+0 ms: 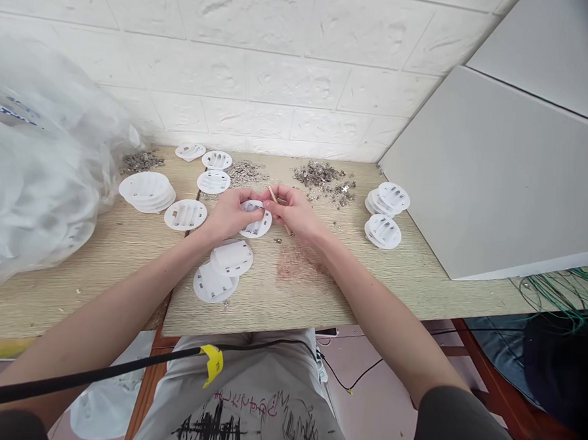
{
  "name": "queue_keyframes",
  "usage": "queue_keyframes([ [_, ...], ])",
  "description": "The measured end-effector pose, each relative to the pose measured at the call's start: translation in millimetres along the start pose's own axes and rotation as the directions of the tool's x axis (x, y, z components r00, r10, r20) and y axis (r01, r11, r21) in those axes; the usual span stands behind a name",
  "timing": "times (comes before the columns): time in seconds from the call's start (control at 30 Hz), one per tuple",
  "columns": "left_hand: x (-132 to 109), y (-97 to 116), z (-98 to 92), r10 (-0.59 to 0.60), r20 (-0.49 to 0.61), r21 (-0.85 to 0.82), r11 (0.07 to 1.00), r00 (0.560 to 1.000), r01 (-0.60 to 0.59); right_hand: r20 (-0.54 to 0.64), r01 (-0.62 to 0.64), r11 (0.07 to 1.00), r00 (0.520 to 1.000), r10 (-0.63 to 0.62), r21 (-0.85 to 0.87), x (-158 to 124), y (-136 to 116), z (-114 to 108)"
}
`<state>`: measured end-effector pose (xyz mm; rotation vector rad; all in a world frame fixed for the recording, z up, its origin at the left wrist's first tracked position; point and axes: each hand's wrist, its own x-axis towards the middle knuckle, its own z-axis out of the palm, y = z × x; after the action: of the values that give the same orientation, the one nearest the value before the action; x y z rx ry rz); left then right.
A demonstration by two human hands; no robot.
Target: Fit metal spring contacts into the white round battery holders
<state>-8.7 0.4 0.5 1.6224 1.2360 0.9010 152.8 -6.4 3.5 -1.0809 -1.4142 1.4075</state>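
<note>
My left hand (pixel 229 213) is closed on a round white plastic battery holder (pixel 257 228), with its thumb across the top. The holder has slots and small metal pieces in it. My right hand (pixel 297 212) grips a thin wooden stick (pixel 273 194), its fingertips at the holder's right edge. What lies between the fingertips is hidden. Toward me, two overlapping white holders (pixel 231 258) rest on the table, flat side up. A single holder (pixel 186 215) lies left of my left hand. One small metal contact (pixel 278 241) sits just below my right hand.
Loose metal contacts (pixel 319 174) form heaps along the wall. Stacked holders (pixel 392 197) stand at the right, and another stack (pixel 145 191) at the left beside a large clear plastic bag (pixel 45 167). A grey panel (pixel 498 171) leans at the right, near green wires (pixel 561 290).
</note>
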Motion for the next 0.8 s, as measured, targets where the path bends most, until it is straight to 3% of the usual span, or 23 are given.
queue_keyframes([
  [0.27,2.9,-2.1,-0.9,-0.060,0.043,-0.236,0.969,0.997,0.068,-0.054,0.086,0.996,0.995,-0.084,0.029,7.7,8.8,-5.6],
  [0.63,4.8,-7.1,-1.7,-0.052,0.007,-0.205,0.977,0.999,0.052,-0.025,0.088,0.996,0.996,-0.087,0.011,6.5,8.9,-5.7],
  [0.8,4.8,-4.1,-0.5,-0.088,-0.020,-0.309,0.948,0.996,0.078,-0.022,0.102,0.984,0.995,-0.100,0.148,9.6,11.8,-7.6],
])
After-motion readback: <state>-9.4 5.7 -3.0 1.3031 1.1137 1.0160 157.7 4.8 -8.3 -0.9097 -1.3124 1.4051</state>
